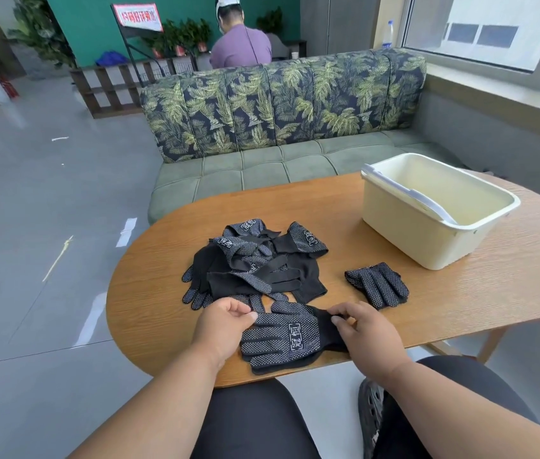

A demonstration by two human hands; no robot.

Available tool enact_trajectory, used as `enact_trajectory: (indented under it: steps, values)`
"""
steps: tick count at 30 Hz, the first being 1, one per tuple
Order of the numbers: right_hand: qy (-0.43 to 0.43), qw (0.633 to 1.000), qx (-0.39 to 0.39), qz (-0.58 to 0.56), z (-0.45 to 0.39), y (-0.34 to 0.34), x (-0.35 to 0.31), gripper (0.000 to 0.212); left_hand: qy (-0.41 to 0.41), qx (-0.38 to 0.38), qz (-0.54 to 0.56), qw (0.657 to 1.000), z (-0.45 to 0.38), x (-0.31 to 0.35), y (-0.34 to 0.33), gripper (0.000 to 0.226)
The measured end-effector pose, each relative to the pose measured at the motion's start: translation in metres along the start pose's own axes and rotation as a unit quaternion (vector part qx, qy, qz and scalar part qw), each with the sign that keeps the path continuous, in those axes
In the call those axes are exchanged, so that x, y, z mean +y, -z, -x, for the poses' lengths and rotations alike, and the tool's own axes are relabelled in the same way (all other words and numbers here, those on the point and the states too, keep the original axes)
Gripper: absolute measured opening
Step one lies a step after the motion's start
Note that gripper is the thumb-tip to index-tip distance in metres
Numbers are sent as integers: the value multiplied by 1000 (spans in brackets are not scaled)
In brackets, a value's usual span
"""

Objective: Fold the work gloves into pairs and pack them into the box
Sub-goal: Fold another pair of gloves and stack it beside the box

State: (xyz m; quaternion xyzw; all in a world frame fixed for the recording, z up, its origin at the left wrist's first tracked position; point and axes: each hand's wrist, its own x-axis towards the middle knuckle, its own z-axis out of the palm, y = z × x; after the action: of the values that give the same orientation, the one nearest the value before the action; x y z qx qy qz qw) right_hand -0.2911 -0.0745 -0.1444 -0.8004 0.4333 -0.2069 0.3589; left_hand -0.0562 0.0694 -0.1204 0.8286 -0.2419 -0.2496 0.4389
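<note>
Working at near edge of wooden table (pixel 169 260): black dotted glove (pixel 286 336) flat, palm side up, white logo showing, fingers pointing left, cuff to right; second black layer visible under it along near edge, can't tell if matched glove. Left hand (pixel 225 321) with fingers curled at glove's fingertip end, thumb and forefinger close together at edge of it; actual pinch not clear, can't tell if gripping. Right hand (pixel 363 329) pinching glove's cuff, fingers curled over black fabric. Loose pile of gloves (pixel 255 263) just beyond, mid-table, tangled, some dotted side up, some plain side up, several overlapping. Folded glove bundle (pixel 377 284) apart from pile, to its right, dotted fingers pointing toward near edge. Cream plastic box (pixel 427 240) at far right of table, open top, grey handle lying across rim, no gloves visible inside. Green leaf-print sofa (pixel 281 107) behind table. Person in purple shirt (pixel 240 48) seated beyond sofa, back turned.
</note>
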Motion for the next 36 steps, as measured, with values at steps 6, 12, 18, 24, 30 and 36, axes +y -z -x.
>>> enact_trajectory:
  steps: [6, 12, 18, 24, 30, 36]
  values:
    - [19, 999, -10, 37, 2, 0, -2, 17, -26, -7, -40, 999, 6, -7, 10, 17]
    - [69, 995, 11, 76, 8, -4, 3, 27, -107, 1, -236, 966, 28, -23, 18, 15]
    - [157, 975, 48, 149, 7, -10, 13, 31, -120, -13, -282, 952, 31, -19, 20, 14]
    - [185, 963, 43, 190, 10, -12, 14, 25, -109, -29, -298, 948, 30, -11, 16, 8]
    - [196, 961, 51, 190, 10, -16, 16, 24, -13, -84, -94, 992, 23, -6, 21, 12]
    - [192, 964, 49, 175, 11, -18, 16, 24, -25, -66, -76, 995, 27, -7, 19, 5]
